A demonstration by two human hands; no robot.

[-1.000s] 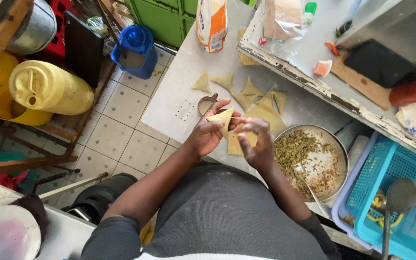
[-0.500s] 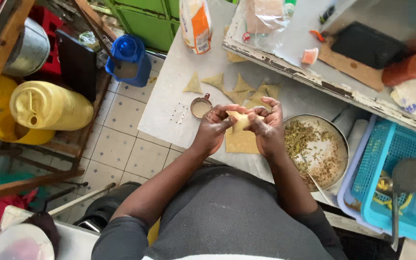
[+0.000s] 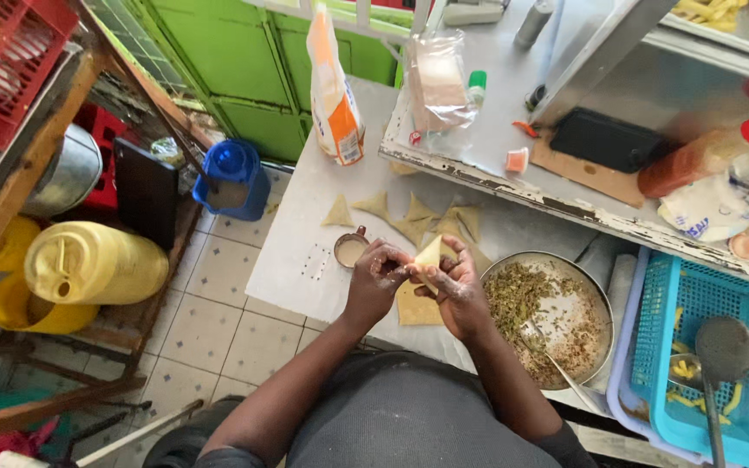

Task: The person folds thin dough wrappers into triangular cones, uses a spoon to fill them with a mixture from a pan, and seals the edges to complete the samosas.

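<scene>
Packages on the worktop and shelf

A tall white-and-orange paper bag (image 3: pixel 334 95) stood upright at the worktop's far edge, toward eleven o'clock from the hands. At twelve o'clock a clear plastic bag (image 3: pixel 442 80) with pale contents leaned on the metal shelf (image 3: pixel 513 113), a small green-capped bottle (image 3: pixel 476 87) just beside it. Out at two o'clock lay a red-capped sauce bottle (image 3: pixel 711 149) on its side, with a white printed wrapper (image 3: pixel 702 212) just below it.

Pale tiled floor (image 3: pixel 218 321), green panelled wall (image 3: pixel 244 78), wooden shelving (image 3: pixel 54 130) at left, daylight across white worktop (image 3: pixel 296 251)
</scene>
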